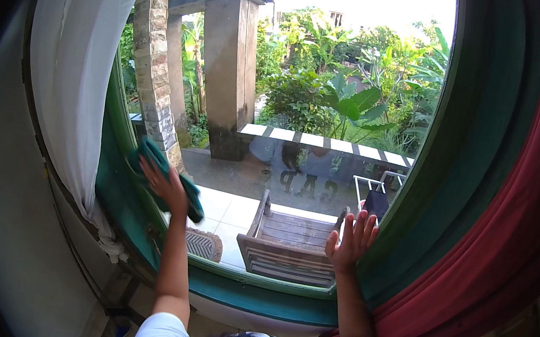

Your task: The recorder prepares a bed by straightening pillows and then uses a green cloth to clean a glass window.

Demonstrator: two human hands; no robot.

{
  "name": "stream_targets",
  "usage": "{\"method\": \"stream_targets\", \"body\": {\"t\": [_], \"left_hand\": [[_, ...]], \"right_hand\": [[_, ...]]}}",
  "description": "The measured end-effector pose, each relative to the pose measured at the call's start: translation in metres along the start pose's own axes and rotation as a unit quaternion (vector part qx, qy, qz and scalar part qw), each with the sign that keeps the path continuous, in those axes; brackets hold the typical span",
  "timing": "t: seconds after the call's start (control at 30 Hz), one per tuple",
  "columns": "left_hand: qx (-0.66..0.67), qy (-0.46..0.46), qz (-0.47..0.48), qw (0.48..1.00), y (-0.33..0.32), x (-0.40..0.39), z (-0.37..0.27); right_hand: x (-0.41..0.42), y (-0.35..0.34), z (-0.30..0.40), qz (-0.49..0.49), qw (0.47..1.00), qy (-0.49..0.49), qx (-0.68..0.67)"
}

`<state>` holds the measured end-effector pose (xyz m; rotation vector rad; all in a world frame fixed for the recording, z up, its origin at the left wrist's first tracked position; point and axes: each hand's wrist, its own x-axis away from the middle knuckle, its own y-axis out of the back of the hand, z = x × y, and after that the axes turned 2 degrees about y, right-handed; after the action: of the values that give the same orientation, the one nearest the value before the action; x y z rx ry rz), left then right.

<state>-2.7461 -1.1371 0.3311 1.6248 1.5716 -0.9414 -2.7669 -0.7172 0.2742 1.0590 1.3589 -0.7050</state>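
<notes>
My left hand [163, 184] lies over a folded dark green cloth [192, 202], pressing it at the left edge of a large window pane [230, 174], beside the green window frame [124, 118]. Near the pane's lower right side my right hand [352, 239] is raised with its fingers apart, holding nothing. Whether its palm touches the glass I cannot tell. A faint reflection of a person in a lettered shirt shows in the pane.
A white curtain [75, 74] hangs at the left, gathered low down, and a red curtain [508, 203] at the right. Below the pane runs a green sill [261, 302]. Beyond the glass stand a wooden chair [290, 254], a woven mat [203, 244] and a white metal rack [365, 181].
</notes>
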Motion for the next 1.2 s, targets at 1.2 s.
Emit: {"method": "stream_targets", "body": {"t": [1.2], "left_hand": [[0.037, -0.359, 0.123, 0.924, -0.001, 0.038, -0.212]], "right_hand": [[-0.006, 0.004, -0.005, 0.008, 1.000, -0.001, -0.029]]}}
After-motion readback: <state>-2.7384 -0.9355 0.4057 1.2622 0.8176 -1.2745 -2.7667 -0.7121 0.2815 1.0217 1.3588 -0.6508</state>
